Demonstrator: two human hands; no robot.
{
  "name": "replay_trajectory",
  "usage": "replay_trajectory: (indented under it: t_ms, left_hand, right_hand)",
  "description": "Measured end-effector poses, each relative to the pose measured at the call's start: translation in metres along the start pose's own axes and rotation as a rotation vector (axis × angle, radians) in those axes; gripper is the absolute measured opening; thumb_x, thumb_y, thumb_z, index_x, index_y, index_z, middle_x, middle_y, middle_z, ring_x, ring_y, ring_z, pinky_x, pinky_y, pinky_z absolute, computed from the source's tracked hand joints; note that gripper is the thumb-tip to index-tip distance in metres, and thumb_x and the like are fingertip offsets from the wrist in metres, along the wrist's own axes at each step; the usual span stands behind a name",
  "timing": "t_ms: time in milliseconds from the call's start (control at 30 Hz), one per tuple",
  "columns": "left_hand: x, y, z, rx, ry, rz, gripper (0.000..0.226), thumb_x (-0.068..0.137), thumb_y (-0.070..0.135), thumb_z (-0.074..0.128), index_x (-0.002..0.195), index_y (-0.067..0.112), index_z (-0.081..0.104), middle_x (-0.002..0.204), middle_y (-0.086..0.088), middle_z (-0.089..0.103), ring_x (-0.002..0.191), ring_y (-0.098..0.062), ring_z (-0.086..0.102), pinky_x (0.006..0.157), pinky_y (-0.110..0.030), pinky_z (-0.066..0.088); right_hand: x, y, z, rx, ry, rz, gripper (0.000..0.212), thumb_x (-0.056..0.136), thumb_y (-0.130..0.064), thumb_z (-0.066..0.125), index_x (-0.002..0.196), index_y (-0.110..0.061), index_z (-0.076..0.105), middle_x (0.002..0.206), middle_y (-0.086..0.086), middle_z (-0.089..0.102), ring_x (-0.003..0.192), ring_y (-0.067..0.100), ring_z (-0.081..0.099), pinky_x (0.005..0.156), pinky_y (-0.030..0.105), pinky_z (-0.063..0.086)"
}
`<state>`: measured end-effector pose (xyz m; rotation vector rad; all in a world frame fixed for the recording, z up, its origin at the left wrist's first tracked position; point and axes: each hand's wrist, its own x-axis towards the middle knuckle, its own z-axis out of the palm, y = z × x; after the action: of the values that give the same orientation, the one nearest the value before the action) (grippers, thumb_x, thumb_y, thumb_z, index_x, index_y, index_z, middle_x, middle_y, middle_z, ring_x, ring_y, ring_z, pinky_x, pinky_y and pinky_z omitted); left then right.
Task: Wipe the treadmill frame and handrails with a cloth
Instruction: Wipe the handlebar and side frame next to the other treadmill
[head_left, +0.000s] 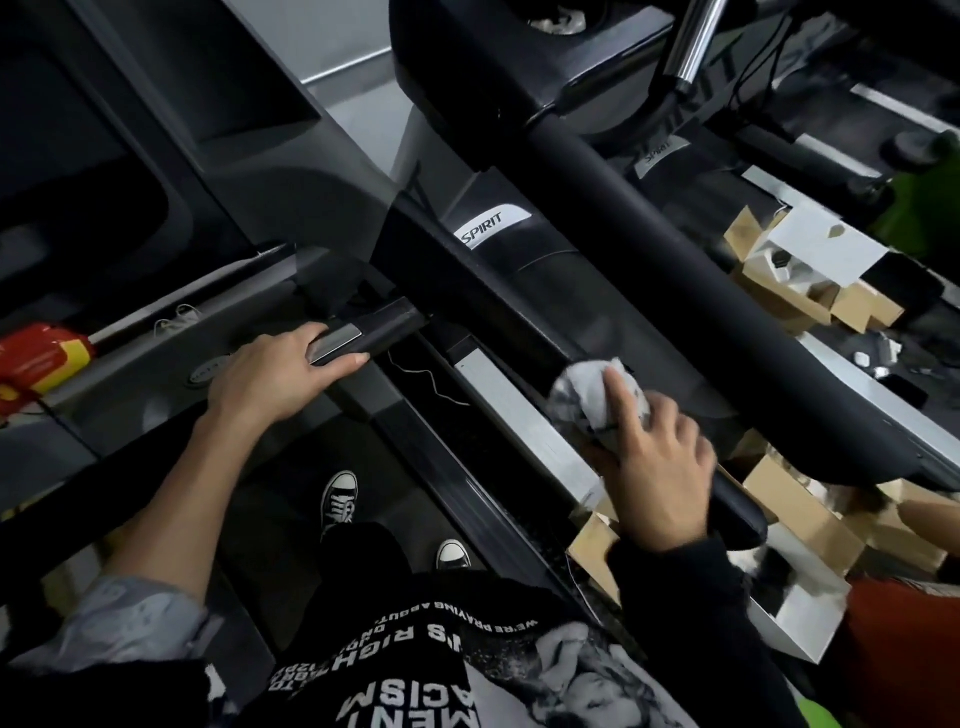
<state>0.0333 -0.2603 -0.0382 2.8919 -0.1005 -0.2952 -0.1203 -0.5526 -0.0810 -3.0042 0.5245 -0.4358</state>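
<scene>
Crumpled grey-white cloth (592, 389) is bunched under the right hand (657, 467), whose grip clenches it against the black padded treadmill handrail (623, 234). The left hand (270, 374) has its grip grasping a short black bar (387, 321).

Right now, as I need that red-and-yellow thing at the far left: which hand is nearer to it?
Left. The left hand grips a short handlebar to the right of the red-and-yellow thing; the right hand holds the cloth on the padded handrail, much farther right.
</scene>
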Motion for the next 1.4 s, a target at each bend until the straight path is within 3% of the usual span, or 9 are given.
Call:
replay_trajectory:
  t_ms: [167,400,500,667,767,867,1000,1133,1400]
  left_hand:
    - [0.002,-0.004,0.002,0.008,-0.012,-0.013,0.077,0.076,0.077,0.04,0.135,0.028,0.043,0.117,-0.008,0.063,0.109,-0.034,0.056,0.08,-0.042,0.044]
    - [0.003,-0.003,0.003,0.024,-0.001,-0.001,0.075,0.077,0.076,0.04,0.133,0.027,0.045,0.11,-0.009,0.065,0.105,-0.035,0.058,0.078,-0.041,0.044]
    - [0.003,-0.003,0.003,0.048,0.0,-0.004,0.076,0.077,0.076,0.039,0.134,0.026,0.044,0.108,-0.01,0.065,0.103,-0.036,0.059,0.079,-0.042,0.045]
    - [0.003,-0.002,0.003,0.054,0.004,-0.003,0.074,0.078,0.074,0.04,0.132,0.025,0.045,0.106,-0.01,0.065,0.102,-0.036,0.059,0.077,-0.041,0.044]
    - [0.002,-0.002,0.002,0.044,0.006,-0.006,0.071,0.078,0.074,0.041,0.129,0.025,0.047,0.103,-0.01,0.065,0.1,-0.036,0.059,0.076,-0.04,0.043]
    - [0.002,-0.003,0.002,0.049,0.007,-0.005,0.072,0.076,0.076,0.04,0.127,0.026,0.048,0.105,-0.01,0.065,0.101,-0.036,0.059,0.077,-0.041,0.045]
    - [0.002,-0.004,0.002,0.03,0.005,-0.004,0.071,0.075,0.077,0.039,0.126,0.029,0.048,0.105,-0.009,0.065,0.1,-0.035,0.059,0.077,-0.04,0.045]
    - [0.001,-0.005,0.002,0.033,0.001,-0.002,0.077,0.075,0.079,0.038,0.133,0.028,0.044,0.11,-0.009,0.065,0.104,-0.034,0.059,0.078,-0.04,0.045]
    - [0.002,-0.003,0.001,0.055,-0.001,0.001,0.077,0.077,0.076,0.038,0.136,0.027,0.042,0.114,-0.01,0.064,0.106,-0.034,0.059,0.079,-0.038,0.045]
  right_hand:
    - [-0.05,0.056,-0.017,0.031,-0.065,0.115,0.089,0.062,-0.035,0.084,0.135,-0.029,0.033,0.107,0.021,0.058,0.088,0.044,0.057,0.074,0.052,0.047]
    - [-0.034,0.047,-0.009,0.018,-0.12,0.154,0.084,0.063,-0.049,0.077,0.137,-0.022,0.047,0.103,0.021,0.06,0.084,0.045,0.058,0.077,0.055,0.045]
    - [-0.021,0.029,-0.001,-0.028,0.0,0.082,0.089,0.057,-0.047,0.083,0.132,-0.022,0.042,0.092,0.02,0.06,0.072,0.042,0.059,0.066,0.051,0.047]
    - [0.009,-0.008,0.018,-0.205,0.134,0.064,0.093,0.051,-0.062,0.079,0.128,-0.025,0.042,0.08,0.014,0.058,0.063,0.03,0.057,0.06,0.037,0.045]
    - [0.029,-0.034,0.026,-0.23,0.18,0.042,0.08,0.054,-0.058,0.079,0.123,-0.026,0.055,0.076,0.01,0.056,0.061,0.026,0.055,0.058,0.034,0.045]
    - [0.049,-0.058,0.03,-0.206,0.212,0.01,0.063,0.063,-0.059,0.06,0.117,-0.028,0.064,0.074,0.009,0.056,0.059,0.025,0.054,0.057,0.034,0.046]
    - [0.067,-0.083,0.031,-0.183,0.191,0.026,0.076,0.044,-0.047,0.086,0.114,-0.029,0.065,0.073,0.008,0.057,0.057,0.023,0.053,0.057,0.033,0.046]
    - [0.065,-0.076,0.028,-0.116,0.207,-0.047,0.082,0.043,-0.059,0.084,0.116,-0.027,0.066,0.075,0.01,0.059,0.057,0.026,0.056,0.054,0.033,0.047]
    - [0.042,-0.046,0.034,-0.181,0.239,-0.002,0.092,0.044,-0.046,0.089,0.124,-0.028,0.047,0.075,0.01,0.056,0.057,0.026,0.053,0.054,0.032,0.044]
